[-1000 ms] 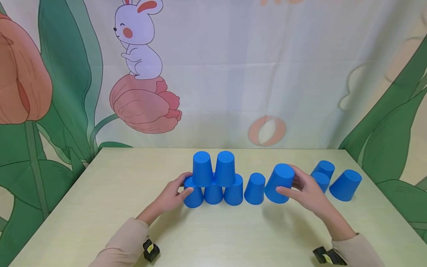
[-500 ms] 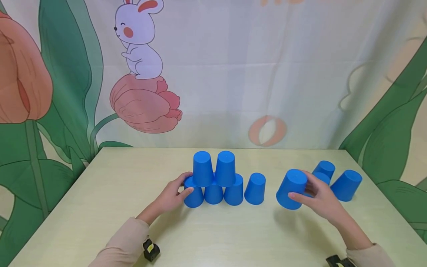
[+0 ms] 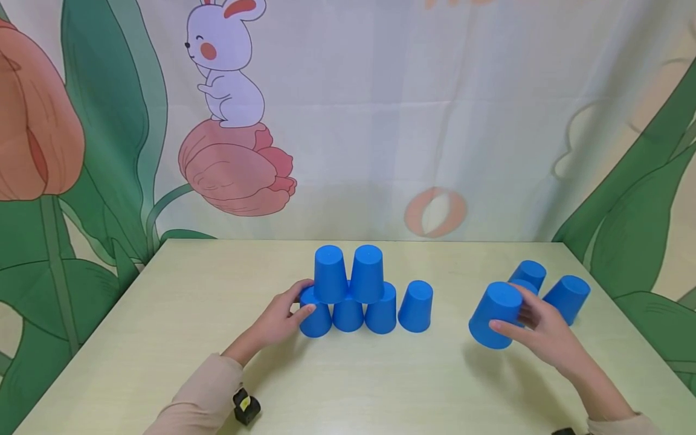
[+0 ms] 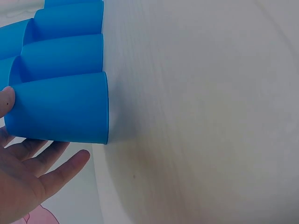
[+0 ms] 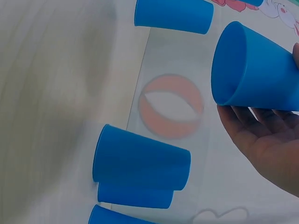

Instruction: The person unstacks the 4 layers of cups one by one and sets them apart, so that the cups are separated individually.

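Head: right hand (image 3: pixel 544 332) grips a tilted blue cup (image 3: pixel 493 314), fingers curled round it, lifted off the table (image 3: pixel 190 314). It has moved right, away from the pyramid (image 3: pixel 348 290) toward the spare cups (image 3: pixel 565 297). Left hand (image 3: pixel 277 320) unchanged, fingers relaxed against the leftmost base cup (image 3: pixel 314 319).
Left wrist: fingers (image 4: pixel 60 170) straight, apart, beside that cup (image 4: pixel 60 108).
Right wrist: held cup (image 5: pixel 254 70) clear of table, open mouth visible.

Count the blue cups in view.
10. Six stand in the pyramid: four below, two on top. One is in the right hand. Three stand far right. More may be nested or hidden.
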The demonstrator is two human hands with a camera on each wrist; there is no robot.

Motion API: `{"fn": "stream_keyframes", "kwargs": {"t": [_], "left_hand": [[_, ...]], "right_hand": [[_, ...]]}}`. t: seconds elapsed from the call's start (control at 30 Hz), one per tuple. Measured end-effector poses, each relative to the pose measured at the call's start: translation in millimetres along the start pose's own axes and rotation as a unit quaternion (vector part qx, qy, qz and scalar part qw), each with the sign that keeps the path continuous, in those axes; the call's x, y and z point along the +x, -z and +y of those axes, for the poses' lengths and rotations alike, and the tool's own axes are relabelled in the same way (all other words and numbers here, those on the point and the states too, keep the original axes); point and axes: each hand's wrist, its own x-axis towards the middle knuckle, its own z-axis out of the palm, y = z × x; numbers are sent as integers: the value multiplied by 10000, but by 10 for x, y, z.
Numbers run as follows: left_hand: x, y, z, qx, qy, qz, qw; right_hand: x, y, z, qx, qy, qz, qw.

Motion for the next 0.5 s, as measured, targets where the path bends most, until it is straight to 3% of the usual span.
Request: {"fn": "stream_keyframes", "kwargs": {"t": [0.3, 0.5], "left_hand": [[3, 0, 2, 17, -47, -3, 10000], [2, -5, -1, 29, -23, 10, 10000]], "right_hand": [[-104, 82, 110, -88, -161, 66, 9998], [-178, 145, 200, 52, -574, -10, 9983]]}}
